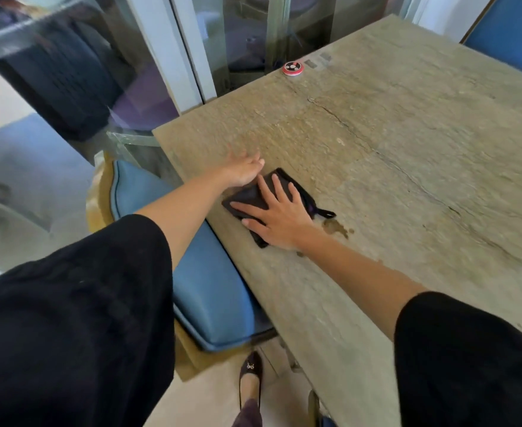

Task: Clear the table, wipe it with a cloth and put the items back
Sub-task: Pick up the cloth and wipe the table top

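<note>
A dark folded cloth (249, 197) lies on the stone-patterned table (392, 143) near its left edge. My right hand (276, 215) presses flat on the cloth with fingers spread. My left hand (242, 169) rests palm down on the bare tabletop just beyond the cloth, fingers together and blurred. A small wet patch (336, 228) shows on the table to the right of the cloth. A round red and white call button (292, 68) sits at the far edge of the table.
A blue padded chair (204, 272) is tucked at the table's left side. Another blue chair (512, 29) stands at the far right. Glass panels (99, 72) rise beyond the table. My shoe (250, 380) is on the floor below.
</note>
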